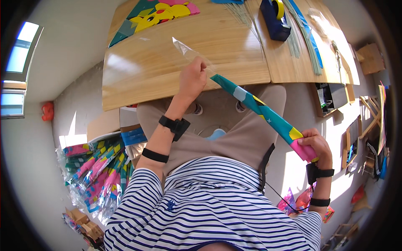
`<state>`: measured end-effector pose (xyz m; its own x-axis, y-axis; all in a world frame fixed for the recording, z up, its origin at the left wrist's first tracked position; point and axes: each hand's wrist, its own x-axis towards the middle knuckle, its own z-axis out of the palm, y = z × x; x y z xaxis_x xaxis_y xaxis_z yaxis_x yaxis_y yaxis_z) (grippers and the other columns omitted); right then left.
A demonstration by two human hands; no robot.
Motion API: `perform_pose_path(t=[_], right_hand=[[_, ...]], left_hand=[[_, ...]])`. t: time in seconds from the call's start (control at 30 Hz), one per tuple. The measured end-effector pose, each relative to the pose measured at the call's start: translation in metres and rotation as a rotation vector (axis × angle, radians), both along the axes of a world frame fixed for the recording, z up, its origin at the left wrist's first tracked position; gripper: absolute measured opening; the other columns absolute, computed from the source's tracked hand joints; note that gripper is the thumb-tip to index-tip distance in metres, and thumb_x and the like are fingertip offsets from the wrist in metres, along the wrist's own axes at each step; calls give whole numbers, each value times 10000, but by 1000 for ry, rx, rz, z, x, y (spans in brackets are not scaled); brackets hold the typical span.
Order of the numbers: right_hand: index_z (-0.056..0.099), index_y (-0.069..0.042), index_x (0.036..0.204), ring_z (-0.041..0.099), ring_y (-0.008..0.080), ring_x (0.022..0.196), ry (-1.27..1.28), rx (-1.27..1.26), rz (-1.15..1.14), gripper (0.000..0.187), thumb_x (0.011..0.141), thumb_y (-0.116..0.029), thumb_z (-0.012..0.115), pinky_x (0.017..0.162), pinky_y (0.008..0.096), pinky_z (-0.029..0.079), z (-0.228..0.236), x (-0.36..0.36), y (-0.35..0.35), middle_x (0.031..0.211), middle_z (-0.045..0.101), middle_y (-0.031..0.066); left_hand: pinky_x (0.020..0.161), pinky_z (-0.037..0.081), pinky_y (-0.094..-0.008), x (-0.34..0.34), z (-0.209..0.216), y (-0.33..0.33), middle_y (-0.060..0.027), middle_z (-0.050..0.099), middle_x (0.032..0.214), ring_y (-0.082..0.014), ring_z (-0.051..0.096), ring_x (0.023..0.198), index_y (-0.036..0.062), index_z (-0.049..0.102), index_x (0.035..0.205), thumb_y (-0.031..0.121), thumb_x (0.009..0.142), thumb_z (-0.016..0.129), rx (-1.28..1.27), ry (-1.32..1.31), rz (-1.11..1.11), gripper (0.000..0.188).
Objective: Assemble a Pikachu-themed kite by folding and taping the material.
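Note:
A long, narrow folded kite (268,119), printed teal, yellow and pink, slants across above my lap. My right hand (315,144) is closed on its pink lower end, thumb on top. Toward the table, the kite's teal upper end points at my left hand (193,79). That hand is closed on a clear plastic sleeve (182,47), whose pointed tip sticks out beyond my fist over the table. The sleeve's see-through film runs from my fist toward the teal end; how far it covers the kite I cannot tell.
On the wooden table (167,67) lies a flat kite sheet (161,16) with a yellow cartoon figure. A dark blue tape dispenser (276,25) and bundles of thin rods (307,37) lie at the right. Many sleeved kites (96,171) are piled at my left beside a cardboard box (102,124).

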<state>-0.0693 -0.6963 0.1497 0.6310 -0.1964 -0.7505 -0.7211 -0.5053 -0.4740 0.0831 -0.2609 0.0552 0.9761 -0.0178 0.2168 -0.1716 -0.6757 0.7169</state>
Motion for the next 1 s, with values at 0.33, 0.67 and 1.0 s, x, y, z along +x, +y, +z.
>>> perform_pose_path(t=[0.33,0.67,1.0], right_hand=[[739,-10,1055,658,213,981,4,0,-8,350,766,-185,831,836,335,538,-3,2,17,1121,636,99],[747,10,1019,671,181,771,21,98,103,314,793,-202,796,714,304,543,-3,6,22,916,719,107],[756,19,979,670,162,715,86,306,111,245,816,-162,776,678,276,556,-35,6,13,864,729,96]], left_hand=[[713,517,-459,-3,8,0,-185,671,831,-383,663,819,33,602,940,14,814,525,-1,54,-188,149],[703,521,-451,-2,14,8,-183,682,834,-377,668,801,11,613,923,18,808,521,-139,90,-169,148],[676,507,-411,-14,5,11,-177,638,775,-321,645,740,-3,593,897,5,792,533,-276,96,-149,121]])
